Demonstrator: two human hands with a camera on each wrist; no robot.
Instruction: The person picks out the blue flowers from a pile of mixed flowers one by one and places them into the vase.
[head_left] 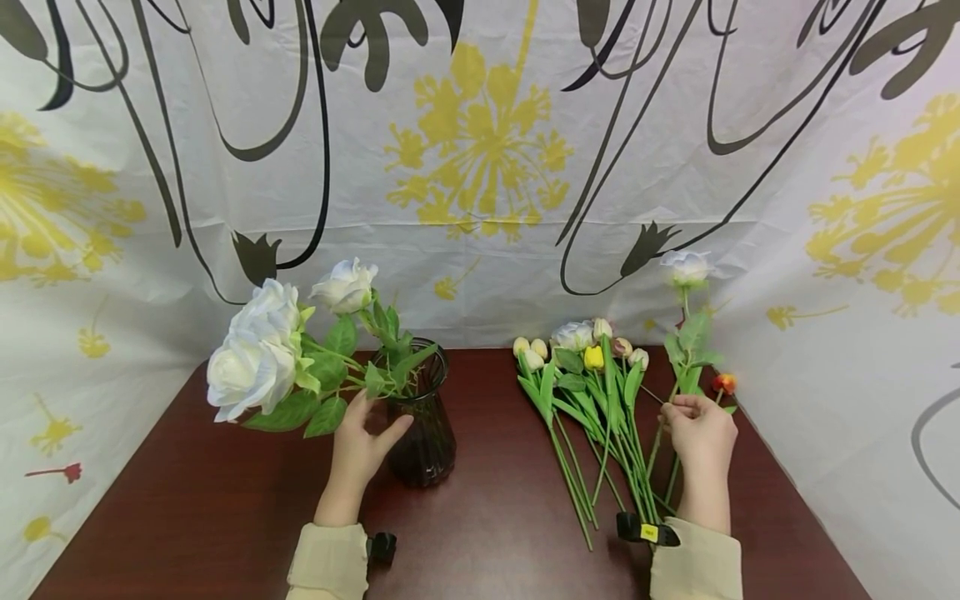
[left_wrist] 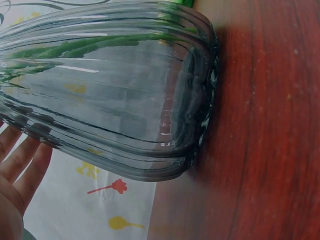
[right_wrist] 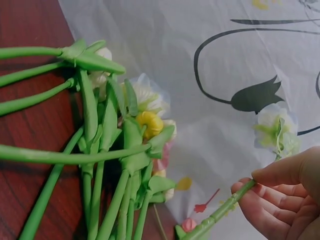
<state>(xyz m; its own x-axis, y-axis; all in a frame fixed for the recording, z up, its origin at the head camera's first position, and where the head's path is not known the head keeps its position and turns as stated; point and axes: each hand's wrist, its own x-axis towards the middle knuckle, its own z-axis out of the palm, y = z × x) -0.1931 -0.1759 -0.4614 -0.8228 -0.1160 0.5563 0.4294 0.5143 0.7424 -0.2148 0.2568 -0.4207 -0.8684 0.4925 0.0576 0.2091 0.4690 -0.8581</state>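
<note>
My left hand (head_left: 360, 442) is at the left side of a dark, ribbed glass vase (head_left: 431, 450) with its thumb spread. In the left wrist view its fairly straight fingers (left_wrist: 34, 167) touch the glass. White roses (head_left: 251, 367) with leafy stems stand in the vase and lean left. My right hand (head_left: 701, 429) pinches the green stem of a single white rose (head_left: 686, 271) between thumb and fingers, bloom up, at the right of the flower pile. The right wrist view shows this stem (right_wrist: 220, 210) in the pinch, beside several tulips (right_wrist: 115, 125).
Tulips with white, pink and yellow heads (head_left: 594, 358) lie on the right of the dark red table (head_left: 510, 533), with another white rose (head_left: 573, 335) among them. An orange-red flower (head_left: 723, 383) lies near the right edge. Patterned cloth (head_left: 480, 275) hangs behind and at the sides.
</note>
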